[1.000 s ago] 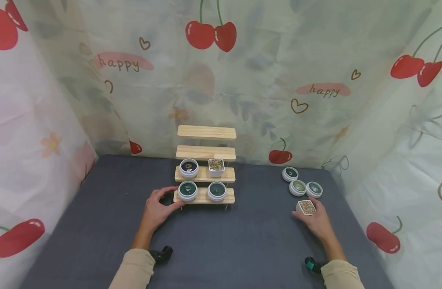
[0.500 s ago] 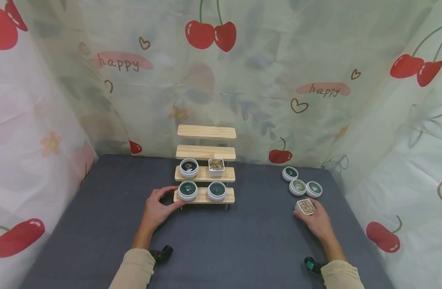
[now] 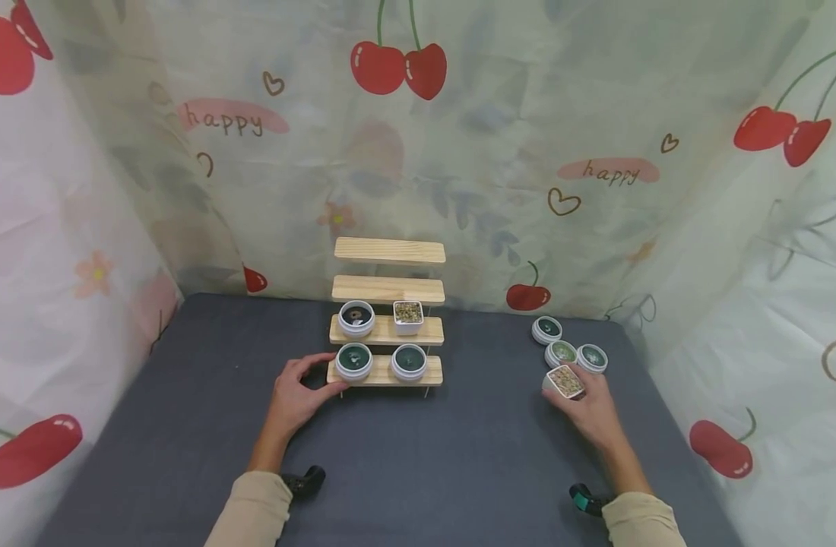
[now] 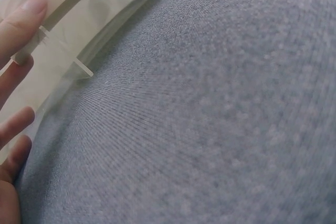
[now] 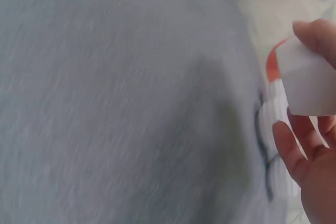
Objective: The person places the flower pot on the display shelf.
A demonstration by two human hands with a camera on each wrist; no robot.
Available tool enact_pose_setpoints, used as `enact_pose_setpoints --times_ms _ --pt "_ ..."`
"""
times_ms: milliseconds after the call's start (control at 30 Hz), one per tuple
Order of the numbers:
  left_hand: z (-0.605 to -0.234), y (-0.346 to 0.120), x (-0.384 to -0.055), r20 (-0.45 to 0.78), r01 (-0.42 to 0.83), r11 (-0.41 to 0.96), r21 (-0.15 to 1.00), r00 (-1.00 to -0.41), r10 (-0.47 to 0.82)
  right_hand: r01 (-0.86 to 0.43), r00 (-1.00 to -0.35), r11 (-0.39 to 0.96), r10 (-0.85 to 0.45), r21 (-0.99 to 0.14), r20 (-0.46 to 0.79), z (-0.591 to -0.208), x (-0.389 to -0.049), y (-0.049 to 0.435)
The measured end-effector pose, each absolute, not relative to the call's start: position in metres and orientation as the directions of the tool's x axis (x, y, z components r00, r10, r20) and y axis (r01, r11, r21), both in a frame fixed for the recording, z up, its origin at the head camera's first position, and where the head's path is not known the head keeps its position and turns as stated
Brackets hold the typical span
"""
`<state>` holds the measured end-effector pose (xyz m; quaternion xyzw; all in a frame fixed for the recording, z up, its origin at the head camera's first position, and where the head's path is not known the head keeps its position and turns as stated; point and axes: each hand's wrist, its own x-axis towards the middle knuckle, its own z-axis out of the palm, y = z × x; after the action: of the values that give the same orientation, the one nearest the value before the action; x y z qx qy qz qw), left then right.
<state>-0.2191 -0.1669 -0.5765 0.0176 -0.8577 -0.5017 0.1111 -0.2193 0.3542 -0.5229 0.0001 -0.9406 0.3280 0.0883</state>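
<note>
A tiered wooden display rack (image 3: 388, 289) stands at the back middle. My left hand (image 3: 296, 396) holds the left end of its lowest shelf between thumb and forefinger, beside a round white tub (image 3: 354, 362) with a dark green top. In the left wrist view the thumb (image 4: 26, 22) lies at the plank edge near a clear leg (image 4: 65, 53). My right hand (image 3: 593, 406) grips a small square white pot (image 3: 565, 381) filled with tan grains, tilted and raised off the table. The right wrist view shows the pot's plain white side (image 5: 307, 85) between thumb and fingers.
Another round tub (image 3: 409, 363) shares the lowest shelf. Above it sit a dark-topped tub (image 3: 356, 319) and a square pot (image 3: 408, 316) of grains. Three round tubs (image 3: 546, 330) cluster at the right, just beyond the right hand. A printed curtain (image 3: 473, 152) backs the dark table (image 3: 452, 463).
My right hand has lifted the square pot and brought it slightly left and farther from me, tilting it. The left hand stays at the rack.
</note>
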Motion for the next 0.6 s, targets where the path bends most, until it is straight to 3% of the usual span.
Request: enact_pose_setpoints --times_ms 300,600 --pt "-0.576 -0.167 -0.218 0.183 0.09 0.492 0.866 -0.973 -0.143 -0.104 -0.986 0.765 0.002 -0.635 0.164 -0.502 -0.227 0.323" --pt "-0.577 -0.167 -0.218 0.191 0.097 0.482 0.871 -0.97 -0.151 -0.145 -0.986 0.579 -0.017 -0.802 0.166 -0.488 -0.235 0.291"
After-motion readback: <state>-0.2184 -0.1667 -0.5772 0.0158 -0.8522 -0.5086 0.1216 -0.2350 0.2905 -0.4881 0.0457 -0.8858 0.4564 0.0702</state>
